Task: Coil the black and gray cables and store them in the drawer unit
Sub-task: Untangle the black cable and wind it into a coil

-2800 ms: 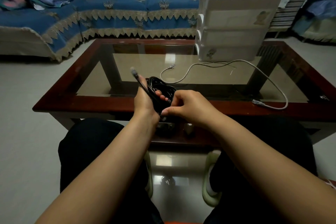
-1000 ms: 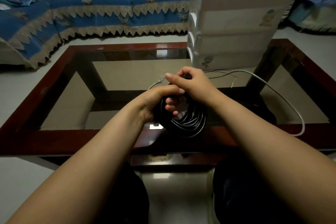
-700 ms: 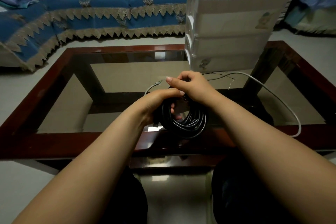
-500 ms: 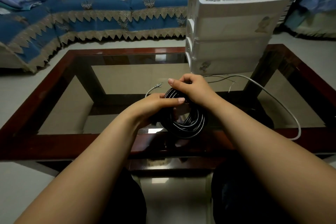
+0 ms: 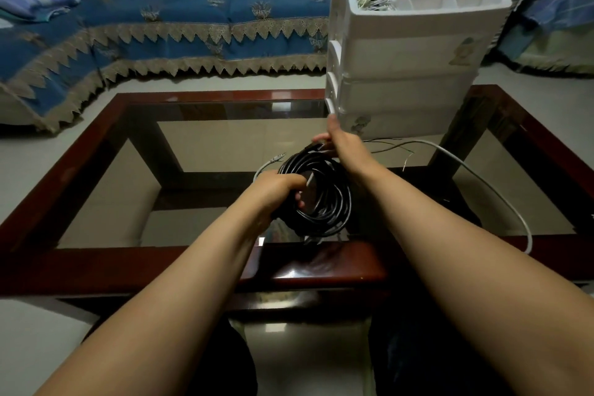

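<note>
The black cable point(image 5: 324, 202) is wound into a round coil held above the near half of the glass table. My left hand point(image 5: 274, 191) grips the coil's left side. My right hand point(image 5: 342, 143) pinches the top of the coil, fingers pointing toward the lowest drawer handle of the white drawer unit point(image 5: 405, 74). The gray cable point(image 5: 466, 167) lies loose on the glass, curving from the unit's foot round to the table's right front edge. The unit's three drawers are closed; its open top tray holds a small light cable bundle point(image 5: 373, 0).
The table has a dark red wooden frame point(image 5: 96, 267) around a glass top. A sofa with a blue, fringed cover point(image 5: 160, 29) stands behind it. Cushions lie at far right. My knees are under the table's near edge.
The coil went from half-wound near my lap to a full loop over the table. In the last half second my right hand slid up to the coil's top, toward the drawer unit.
</note>
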Tool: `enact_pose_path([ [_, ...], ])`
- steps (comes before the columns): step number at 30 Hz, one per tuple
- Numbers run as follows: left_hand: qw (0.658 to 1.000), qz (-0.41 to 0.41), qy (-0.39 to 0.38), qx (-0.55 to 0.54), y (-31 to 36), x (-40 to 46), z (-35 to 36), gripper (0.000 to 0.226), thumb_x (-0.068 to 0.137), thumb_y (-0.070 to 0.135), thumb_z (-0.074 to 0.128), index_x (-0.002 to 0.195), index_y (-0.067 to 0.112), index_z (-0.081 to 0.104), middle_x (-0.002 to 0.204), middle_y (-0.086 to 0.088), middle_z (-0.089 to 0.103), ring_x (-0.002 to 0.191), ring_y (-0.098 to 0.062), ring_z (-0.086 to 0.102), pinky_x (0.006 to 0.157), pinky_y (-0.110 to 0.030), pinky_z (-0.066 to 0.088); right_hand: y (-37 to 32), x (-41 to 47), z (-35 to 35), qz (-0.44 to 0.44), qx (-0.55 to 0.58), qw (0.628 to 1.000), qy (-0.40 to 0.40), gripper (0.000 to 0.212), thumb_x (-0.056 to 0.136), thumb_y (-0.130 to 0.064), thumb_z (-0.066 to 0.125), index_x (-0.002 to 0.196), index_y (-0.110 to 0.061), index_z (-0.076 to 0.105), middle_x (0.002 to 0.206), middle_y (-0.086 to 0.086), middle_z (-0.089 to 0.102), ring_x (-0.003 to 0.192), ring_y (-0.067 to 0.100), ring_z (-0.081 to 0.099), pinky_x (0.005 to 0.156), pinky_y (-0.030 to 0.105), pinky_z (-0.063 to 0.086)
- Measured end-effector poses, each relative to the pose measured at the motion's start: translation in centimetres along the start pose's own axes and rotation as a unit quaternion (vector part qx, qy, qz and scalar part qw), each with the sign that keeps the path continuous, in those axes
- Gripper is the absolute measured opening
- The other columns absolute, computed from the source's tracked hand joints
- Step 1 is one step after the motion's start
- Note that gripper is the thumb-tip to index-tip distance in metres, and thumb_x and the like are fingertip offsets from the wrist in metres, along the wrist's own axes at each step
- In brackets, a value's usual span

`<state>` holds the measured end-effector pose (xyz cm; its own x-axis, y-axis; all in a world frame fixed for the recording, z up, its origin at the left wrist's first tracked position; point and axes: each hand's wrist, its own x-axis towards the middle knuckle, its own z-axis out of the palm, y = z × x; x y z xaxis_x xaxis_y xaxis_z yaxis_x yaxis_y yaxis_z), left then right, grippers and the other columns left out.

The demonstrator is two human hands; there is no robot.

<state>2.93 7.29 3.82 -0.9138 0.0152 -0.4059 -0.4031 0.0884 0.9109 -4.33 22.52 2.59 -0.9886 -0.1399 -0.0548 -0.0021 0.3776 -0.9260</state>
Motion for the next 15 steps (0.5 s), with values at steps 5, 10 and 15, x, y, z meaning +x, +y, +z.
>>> enact_pose_path([
  [5, 0.997, 0.01, 0.065, 0.027, 1.3, 1.1, -1.7, 0.006, 0.087, 0.003, 0.056, 0.081, 0.004, 0.057, 0.05, -0.004, 0.052, 0.043, -0.015, 0.055, 0.051, -0.024, 0.048, 4.9, 3.7, -3.0, -0.003, -0.331, 0.931, 0.158, 0.028, 0.098, -0.025, 0.045, 0.118, -0.02, 0.063, 0.121, 0.008, 0.059, 0.114, 0.029, 0.05, 0.088, 0.038, 0.044],
  [10, 0.996, 0.021, 0.055, 0.064, 2.1, 1.6, -1.7, 0.003, 0.086, 0.004, 0.056, 0.084, 0.006, 0.056, 0.059, -0.007, 0.054, 0.053, -0.02, 0.056, 0.059, -0.03, 0.045, 6.3, 5.4, -3.5, -0.03, -0.506, 0.856, 0.096, 0.042, 0.09, -0.001, 0.051, 0.128, -0.018, 0.055, 0.127, 0.012, 0.051, 0.112, 0.033, 0.051, 0.088, 0.042, 0.047],
  [15, 0.997, 0.024, 0.036, 0.067, 2.2, 2.1, -1.1, 0.011, 0.087, 0.002, 0.055, 0.077, 0.008, 0.055, 0.056, -0.006, 0.053, 0.049, -0.019, 0.054, 0.048, -0.021, 0.047, 6.5, 6.7, -3.8, -0.049, -0.556, 0.823, 0.109, 0.03, 0.087, -0.001, 0.055, 0.117, -0.007, 0.054, 0.117, 0.018, 0.054, 0.102, 0.037, 0.055, 0.082, 0.043, 0.044],
])
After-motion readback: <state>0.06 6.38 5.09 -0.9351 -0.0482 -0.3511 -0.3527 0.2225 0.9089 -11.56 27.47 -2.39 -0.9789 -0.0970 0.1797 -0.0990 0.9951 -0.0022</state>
